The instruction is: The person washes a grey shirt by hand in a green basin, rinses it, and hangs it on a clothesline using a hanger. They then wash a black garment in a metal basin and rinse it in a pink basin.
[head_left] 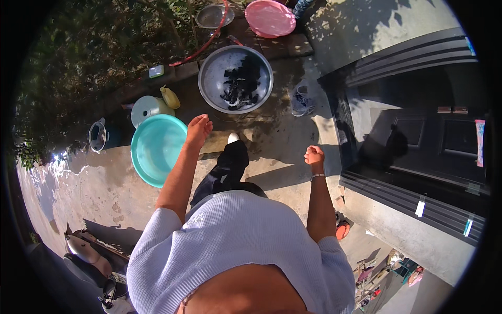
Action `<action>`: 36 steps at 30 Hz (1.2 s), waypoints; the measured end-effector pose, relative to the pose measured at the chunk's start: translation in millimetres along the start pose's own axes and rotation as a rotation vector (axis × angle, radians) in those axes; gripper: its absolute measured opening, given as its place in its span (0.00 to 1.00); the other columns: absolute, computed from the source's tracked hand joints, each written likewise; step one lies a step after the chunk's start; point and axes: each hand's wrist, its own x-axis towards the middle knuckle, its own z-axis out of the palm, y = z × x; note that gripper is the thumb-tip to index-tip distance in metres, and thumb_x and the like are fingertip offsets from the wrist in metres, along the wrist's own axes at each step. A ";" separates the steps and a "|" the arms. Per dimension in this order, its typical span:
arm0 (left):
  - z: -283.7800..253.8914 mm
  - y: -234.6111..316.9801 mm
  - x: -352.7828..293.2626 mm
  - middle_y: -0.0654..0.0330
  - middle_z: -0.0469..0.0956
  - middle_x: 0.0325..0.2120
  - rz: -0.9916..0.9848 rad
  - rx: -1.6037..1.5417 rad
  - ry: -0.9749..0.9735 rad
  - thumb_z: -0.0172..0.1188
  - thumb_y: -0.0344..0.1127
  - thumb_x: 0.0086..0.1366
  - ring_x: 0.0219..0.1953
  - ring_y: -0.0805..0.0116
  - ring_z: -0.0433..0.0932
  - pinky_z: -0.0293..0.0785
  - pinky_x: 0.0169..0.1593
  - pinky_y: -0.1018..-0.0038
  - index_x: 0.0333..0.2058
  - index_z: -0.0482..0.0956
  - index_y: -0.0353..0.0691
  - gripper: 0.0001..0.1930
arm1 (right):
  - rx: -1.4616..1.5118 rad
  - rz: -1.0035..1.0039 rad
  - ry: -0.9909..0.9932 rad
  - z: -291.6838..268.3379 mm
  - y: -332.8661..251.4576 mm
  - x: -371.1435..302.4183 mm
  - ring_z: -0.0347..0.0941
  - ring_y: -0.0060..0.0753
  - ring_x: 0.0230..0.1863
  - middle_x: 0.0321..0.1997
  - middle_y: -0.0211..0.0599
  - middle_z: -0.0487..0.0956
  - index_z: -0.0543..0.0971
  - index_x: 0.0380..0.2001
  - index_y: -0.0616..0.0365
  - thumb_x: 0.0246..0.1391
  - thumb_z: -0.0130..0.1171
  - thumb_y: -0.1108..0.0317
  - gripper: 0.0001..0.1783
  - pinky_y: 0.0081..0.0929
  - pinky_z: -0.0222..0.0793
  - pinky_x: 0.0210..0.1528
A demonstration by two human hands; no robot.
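Observation:
My left hand (200,130) hangs in the air beside the rim of a turquoise plastic basin (157,152), its fingers loosely curled, with nothing visible in them. Out to the right, my right hand (314,155) is closed in a loose fist above the concrete, and no object shows in it. Ahead of me a large round metal basin (212,86) holds dark wet-looking cloth (241,83) with some whitish foam, and neither hand touches it.
A yellow bottle (170,97), a pale round stool (149,110) and a bucket (98,135) stand left. Farther off are a pink basin (270,19), a smaller metal basin (213,17) and a red hose (206,44). A clear plastic bag (302,102) lies near the dark doorway (418,125).

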 end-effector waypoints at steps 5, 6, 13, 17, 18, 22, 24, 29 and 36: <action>67.5 -43.4 112.9 0.52 0.61 0.52 -0.187 -0.223 0.182 0.63 0.39 0.60 0.39 0.59 0.69 0.74 0.41 0.60 0.51 0.68 0.41 0.22 | -0.518 -0.098 -0.309 188.9 -121.6 73.4 0.74 0.24 0.29 0.39 0.33 0.76 0.70 0.55 0.51 0.51 0.62 0.64 0.26 0.25 0.76 0.26; 66.8 -53.0 128.4 0.49 0.53 0.58 -0.225 -0.231 0.235 0.62 0.43 0.60 0.45 0.54 0.67 0.73 0.43 0.56 0.55 0.64 0.44 0.26 | -0.627 -0.148 -0.359 232.4 -148.9 83.7 0.75 0.28 0.32 0.46 0.41 0.74 0.68 0.57 0.50 0.49 0.64 0.62 0.31 0.26 0.76 0.25; 111.1 -88.4 215.5 0.55 0.48 0.65 -0.417 -0.305 0.596 0.59 0.56 0.59 0.61 0.38 0.55 0.56 0.53 0.32 0.65 0.40 0.56 0.44 | -1.242 -0.745 -0.491 374.2 -154.8 269.4 0.63 0.66 0.54 0.60 0.58 0.60 0.62 0.60 0.45 0.47 0.63 0.45 0.40 0.51 0.68 0.50; 129.7 -87.2 247.8 0.50 0.52 0.63 -0.271 -0.438 0.558 0.59 0.65 0.54 0.59 0.40 0.60 0.58 0.50 0.28 0.64 0.41 0.50 0.49 | -1.281 -0.758 -0.565 405.2 -106.7 295.1 0.61 0.68 0.56 0.61 0.63 0.59 0.60 0.63 0.43 0.28 0.72 0.38 0.57 0.54 0.60 0.55; 132.6 -98.0 252.1 0.50 0.52 0.63 -0.249 -0.516 0.539 0.59 0.65 0.54 0.60 0.40 0.60 0.58 0.50 0.28 0.64 0.42 0.49 0.50 | -1.170 -0.741 -0.618 410.6 -100.3 289.6 0.61 0.66 0.56 0.58 0.63 0.62 0.65 0.59 0.50 0.26 0.73 0.41 0.55 0.51 0.61 0.56; 127.8 -115.0 286.7 0.53 0.70 0.53 -0.062 -0.760 0.286 0.50 0.67 0.59 0.56 0.53 0.68 0.65 0.59 0.55 0.57 0.67 0.43 0.38 | -0.641 -0.496 -0.969 415.2 -83.0 281.7 0.78 0.39 0.41 0.38 0.49 0.80 0.79 0.39 0.61 0.34 0.69 0.59 0.26 0.30 0.72 0.45; 118.1 -124.4 290.9 0.55 0.75 0.48 0.007 -0.889 0.265 0.50 0.62 0.62 0.51 0.58 0.73 0.70 0.56 0.64 0.54 0.70 0.41 0.32 | -0.704 -0.295 -1.089 405.9 -104.5 264.1 0.78 0.32 0.38 0.37 0.41 0.82 0.79 0.38 0.61 0.36 0.68 0.67 0.21 0.28 0.73 0.42; 128.3 -120.2 269.6 0.55 0.73 0.51 0.045 -0.792 0.334 0.48 0.58 0.65 0.52 0.60 0.72 0.68 0.57 0.65 0.56 0.68 0.40 0.30 | -0.371 -0.380 -1.114 383.1 -129.4 207.3 0.79 0.39 0.36 0.35 0.45 0.81 0.77 0.37 0.63 0.39 0.71 0.64 0.22 0.30 0.73 0.40; 115.8 -151.3 284.0 0.57 0.72 0.51 0.395 -0.647 0.209 0.43 0.50 0.69 0.53 0.62 0.71 0.68 0.57 0.68 0.56 0.67 0.40 0.25 | -0.764 -0.766 -0.908 399.6 -128.3 225.9 0.74 0.52 0.37 0.36 0.43 0.77 0.80 0.33 0.55 0.38 0.65 0.65 0.14 0.40 0.72 0.39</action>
